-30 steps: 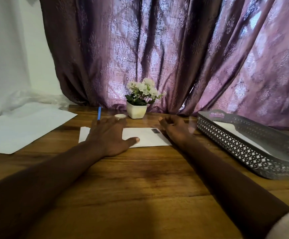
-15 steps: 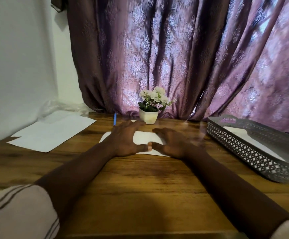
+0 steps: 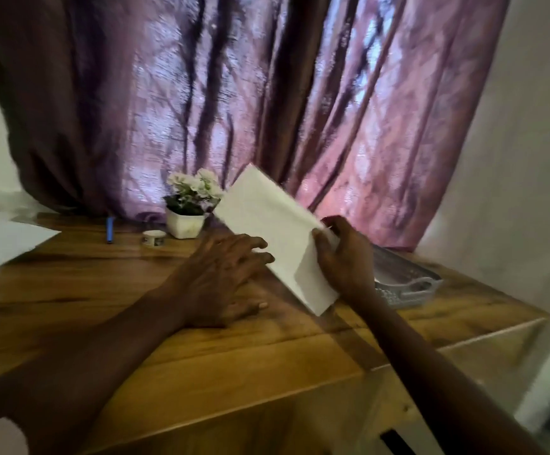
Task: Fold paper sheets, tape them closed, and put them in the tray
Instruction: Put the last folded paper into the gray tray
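Note:
My right hand [image 3: 345,261] grips the right edge of a folded white paper [image 3: 273,234] and holds it lifted and tilted above the wooden table [image 3: 135,323]. My left hand [image 3: 224,277] rests flat on the table just left of the paper, fingers spread, fingertips near its lower edge. The grey perforated tray [image 3: 408,284] lies to the right, mostly hidden behind my right hand. A small tape roll [image 3: 153,238] sits on the table at the back.
A blue pen [image 3: 110,229] lies left of the tape roll. A white pot of flowers [image 3: 189,205] stands behind it. Loose white sheets [image 3: 1,241] lie at the far left. A purple curtain [image 3: 267,93] hangs behind. The table's right edge is near the tray.
The folded paper lay flat under both hands; now my right hand has lifted it off the table and swung it right. The camera has turned right and tilted.

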